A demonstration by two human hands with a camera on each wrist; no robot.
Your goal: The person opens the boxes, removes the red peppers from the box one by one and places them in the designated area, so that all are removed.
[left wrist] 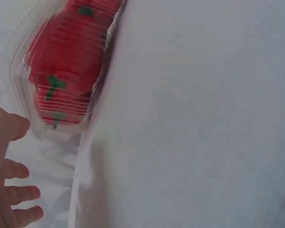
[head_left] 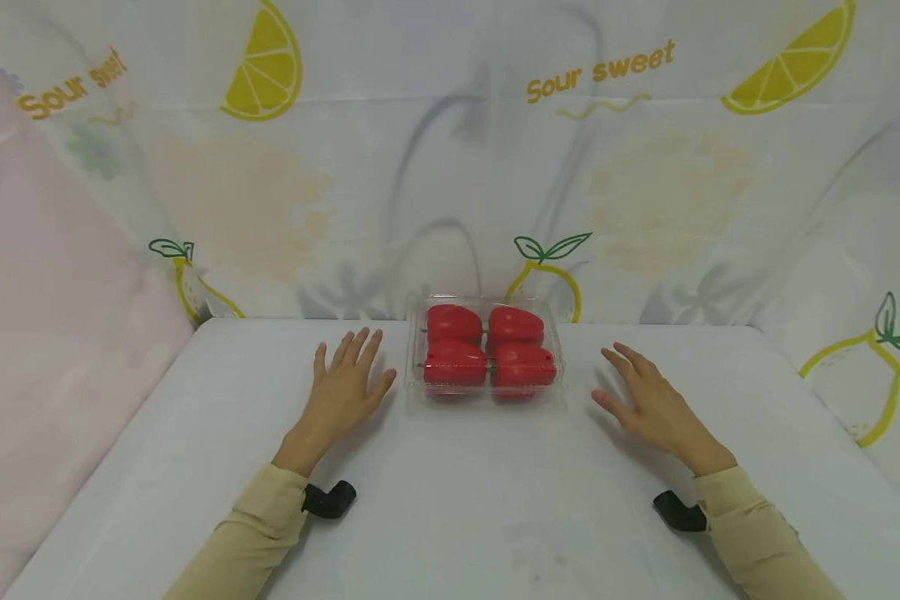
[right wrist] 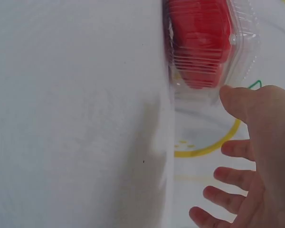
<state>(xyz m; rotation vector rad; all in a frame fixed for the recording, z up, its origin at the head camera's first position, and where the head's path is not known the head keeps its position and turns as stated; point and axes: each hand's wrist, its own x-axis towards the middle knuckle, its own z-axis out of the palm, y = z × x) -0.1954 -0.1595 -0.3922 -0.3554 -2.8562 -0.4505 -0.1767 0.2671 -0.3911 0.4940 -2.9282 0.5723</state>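
Observation:
A clear plastic box (head_left: 487, 402) at the table's far edge holds several red pepper-like items (head_left: 454, 367), and its lid looks closed. To its left, my left hand (head_left: 339, 396) is spread with nothing in it. My right hand (head_left: 648, 408) is on the other side, fingers apart and slightly bent, also empty. Neither hand touches the box. Green stems show through the box (left wrist: 61, 102) in the left wrist view, with the left hand (left wrist: 4, 175) beside it. In the right wrist view the right hand (right wrist: 256, 166) is near the box (right wrist: 199, 52).
A white-covered table (head_left: 480, 517) lies under both arms. Behind it hangs a pale cloth (head_left: 435, 167) printed with lemons and lettering. Black wrist-worn pieces (head_left: 330, 500) stick out beside both beige sleeves (head_left: 247, 533).

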